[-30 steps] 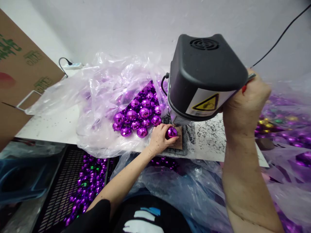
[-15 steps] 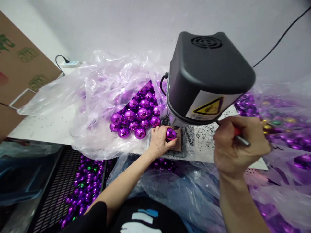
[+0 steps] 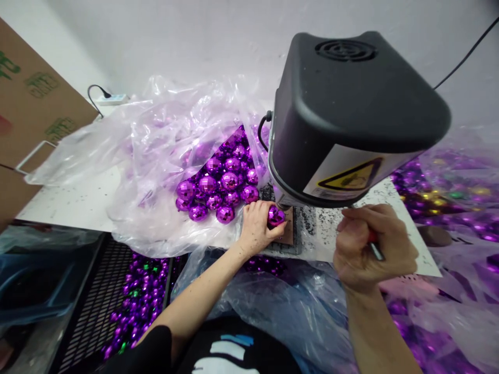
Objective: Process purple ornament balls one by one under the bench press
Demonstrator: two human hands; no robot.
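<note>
My left hand (image 3: 256, 228) holds a shiny purple faceted ball (image 3: 276, 215) over a brown pad (image 3: 287, 232) on a gray base, under the black machine head (image 3: 358, 104). The machine's tip meets the ball's right side. My right hand (image 3: 374, 246) is wrapped round a lever handle (image 3: 375, 244) with a red part and a metal end, below and right of the machine head. Several purple balls (image 3: 208, 184) spill from a clear plastic bag (image 3: 156, 130), just left of my left hand.
A cardboard box (image 3: 35, 104) stands at the far left, near a power strip (image 3: 113, 99). Below the white table (image 3: 74, 202), a black crate (image 3: 91, 296) holds small purple and green balls. More bagged purple and gold balls (image 3: 432, 202) lie at the right.
The machine head looks larger and reaches further up and right. My right hand has shifted slightly left with the lever. My left hand and its ball have barely moved.
</note>
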